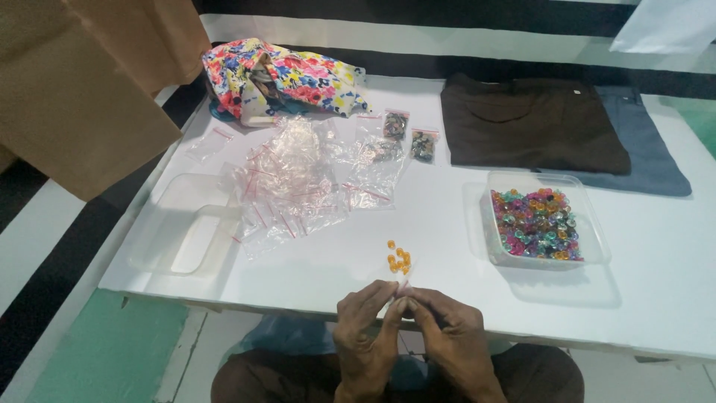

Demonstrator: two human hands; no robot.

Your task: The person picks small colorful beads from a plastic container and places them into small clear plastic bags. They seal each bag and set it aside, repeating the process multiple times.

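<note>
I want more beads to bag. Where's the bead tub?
In the head view, the clear bead tub sits on the white table's right side, just in front of the folded dark shirt, right of both hands.

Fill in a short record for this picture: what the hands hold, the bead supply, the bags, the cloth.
hands: left hand and right hand together pinch a small clear bag with orange beads inside
bead supply: clear tub of mixed coloured beads, right of centre
bags: pile of empty clear bags; two filled bags behind
cloth: brown garment, floral fabric
</note>
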